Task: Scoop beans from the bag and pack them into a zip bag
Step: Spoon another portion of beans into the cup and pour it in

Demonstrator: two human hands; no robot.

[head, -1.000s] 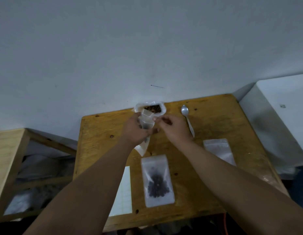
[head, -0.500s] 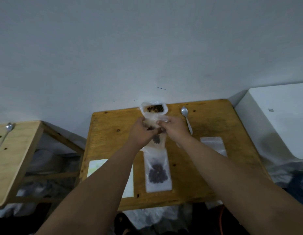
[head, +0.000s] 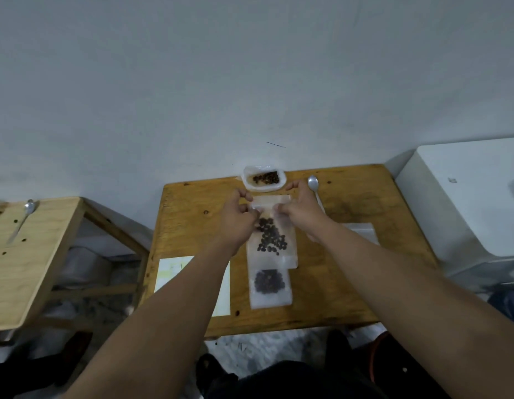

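Observation:
A clear zip bag (head: 274, 243) with dark beans in it lies lengthwise on the wooden table (head: 192, 214). My left hand (head: 240, 218) pinches its top strip at the left end, and my right hand (head: 300, 210) pinches the same strip at the right end. Behind the hands stands the open source bag of beans (head: 264, 178) at the table's back edge. A metal spoon (head: 314, 187) lies just right of it, partly hidden by my right hand. A second zip bag with beans (head: 269, 286) lies flat nearer to me, its top under the held bag.
An empty zip bag (head: 362, 231) lies to the right, partly under my right forearm. A white paper sheet (head: 175, 272) sits at the table's front left. A second wooden table (head: 34, 260) with another spoon (head: 24, 218) stands left. A white box (head: 466, 197) stands right.
The held zip bag has come down from upright in the air to lying flat on the table. Both hands have spread apart along its top strip.

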